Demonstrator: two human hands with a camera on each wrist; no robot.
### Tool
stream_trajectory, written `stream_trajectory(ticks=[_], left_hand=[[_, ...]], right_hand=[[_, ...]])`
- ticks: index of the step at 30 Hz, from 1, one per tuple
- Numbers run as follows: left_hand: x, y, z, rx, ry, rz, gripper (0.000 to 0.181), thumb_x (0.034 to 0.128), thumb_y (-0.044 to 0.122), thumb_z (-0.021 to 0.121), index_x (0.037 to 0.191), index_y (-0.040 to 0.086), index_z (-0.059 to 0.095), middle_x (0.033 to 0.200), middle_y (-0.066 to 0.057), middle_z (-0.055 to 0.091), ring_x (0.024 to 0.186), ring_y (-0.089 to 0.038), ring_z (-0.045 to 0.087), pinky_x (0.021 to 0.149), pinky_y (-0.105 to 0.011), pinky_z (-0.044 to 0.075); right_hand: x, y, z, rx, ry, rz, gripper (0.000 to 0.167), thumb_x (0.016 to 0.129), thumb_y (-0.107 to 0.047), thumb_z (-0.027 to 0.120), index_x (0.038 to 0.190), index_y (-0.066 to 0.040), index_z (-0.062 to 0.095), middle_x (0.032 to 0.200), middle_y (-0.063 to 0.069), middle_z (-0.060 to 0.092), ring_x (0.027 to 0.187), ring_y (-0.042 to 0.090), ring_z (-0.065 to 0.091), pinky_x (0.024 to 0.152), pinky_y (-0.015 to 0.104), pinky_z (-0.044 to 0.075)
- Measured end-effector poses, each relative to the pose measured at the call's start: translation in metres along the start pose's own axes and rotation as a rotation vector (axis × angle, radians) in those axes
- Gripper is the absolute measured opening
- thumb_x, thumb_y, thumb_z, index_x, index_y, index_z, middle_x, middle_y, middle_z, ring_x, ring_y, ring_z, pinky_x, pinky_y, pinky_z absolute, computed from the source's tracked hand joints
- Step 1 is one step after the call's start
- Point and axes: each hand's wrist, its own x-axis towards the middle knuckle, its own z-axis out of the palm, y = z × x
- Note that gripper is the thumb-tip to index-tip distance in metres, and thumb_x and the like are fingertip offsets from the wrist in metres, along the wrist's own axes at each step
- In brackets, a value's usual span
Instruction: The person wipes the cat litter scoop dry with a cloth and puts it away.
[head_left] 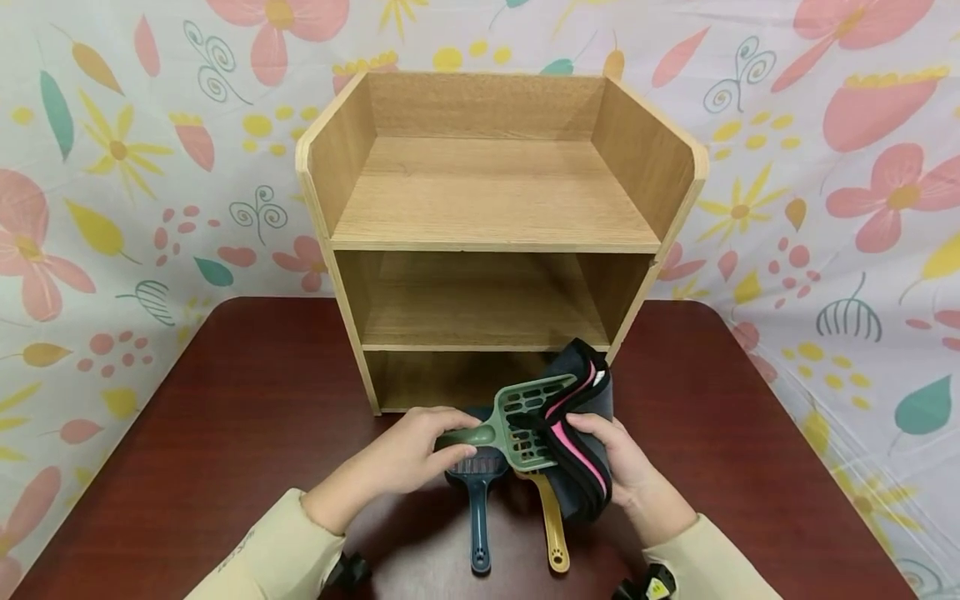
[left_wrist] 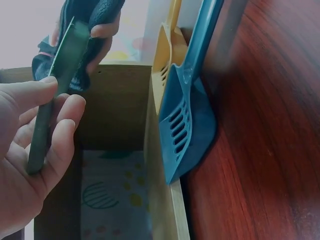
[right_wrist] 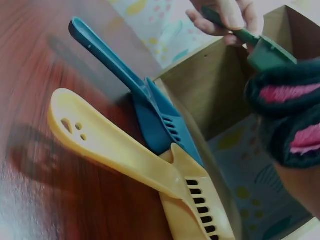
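Note:
My left hand (head_left: 408, 450) grips the handle of a green slotted scoop (head_left: 528, 417), whose head touches a folded dark cloth with pink and black edges (head_left: 588, 450). That cloth is held in my right hand (head_left: 630, 467), thumb on its front. Below them, a blue scoop (head_left: 478, 508) and a yellow scoop (head_left: 551, 517) lie on the table, handles toward me. In the left wrist view the fingers of my left hand (left_wrist: 45, 125) curl round the green handle (left_wrist: 42, 135). The right wrist view shows the folded cloth (right_wrist: 295, 115) beside the green scoop's head (right_wrist: 270, 54).
A wooden shelf unit (head_left: 495, 247) with an upper surface and two lower compartments stands behind my hands on the dark red table (head_left: 262, 417). Behind it hangs a flower-patterned cloth (head_left: 150, 167).

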Motion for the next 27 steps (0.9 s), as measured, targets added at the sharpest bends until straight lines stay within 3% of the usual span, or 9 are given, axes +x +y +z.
stream_trajectory(ticks=[6,12,17,22,27], left_hand=[[-0.001,0.000,-0.004,0.038,-0.018,0.006,0.028,0.0913,0.017,0.062,0.116,0.004,0.063,0.105,-0.005,0.069,0.087,-0.008,0.061,0.078,-0.025,0.052],[-0.001,0.000,-0.006,0.089,-0.019,0.014,0.030,0.0909,0.019,0.063,0.117,0.004,0.063,0.107,-0.005,0.068,0.093,-0.011,0.064,0.082,-0.029,0.053],[-0.003,-0.001,-0.007,0.112,-0.014,0.017,0.029,0.0912,0.020,0.063,0.117,0.006,0.063,0.106,-0.005,0.068,0.090,-0.010,0.063,0.081,-0.027,0.052],[-0.005,-0.001,-0.010,0.132,0.003,0.039,0.027,0.0908,0.019,0.063,0.114,0.006,0.065,0.104,-0.005,0.068,0.089,-0.010,0.063,0.079,-0.027,0.052],[-0.008,-0.001,-0.016,0.169,-0.016,0.010,0.028,0.0894,0.020,0.065,0.115,0.008,0.066,0.107,-0.003,0.069,0.096,-0.013,0.065,0.085,-0.030,0.052]], right_hand=[[0.002,0.000,0.005,-0.298,0.304,-0.034,0.019,0.097,-0.004,0.045,0.110,-0.014,0.055,0.096,-0.001,0.070,0.084,0.011,0.068,0.072,0.028,0.057],[0.001,0.000,0.009,-0.415,0.455,-0.019,0.019,0.095,-0.010,0.053,0.113,-0.016,0.051,0.093,-0.004,0.069,0.080,0.011,0.068,0.068,0.030,0.057],[-0.002,0.001,0.010,-0.461,0.488,-0.023,0.021,0.094,-0.011,0.056,0.114,-0.016,0.052,0.093,-0.004,0.069,0.079,0.010,0.068,0.068,0.029,0.056],[-0.008,-0.004,0.008,-0.502,0.448,-0.028,0.020,0.094,-0.009,0.054,0.112,-0.017,0.056,0.095,-0.004,0.070,0.081,0.010,0.068,0.070,0.029,0.057],[-0.014,-0.017,0.005,-0.542,0.378,-0.033,0.022,0.095,-0.007,0.051,0.111,-0.019,0.060,0.097,-0.004,0.071,0.084,0.009,0.068,0.071,0.027,0.056]])
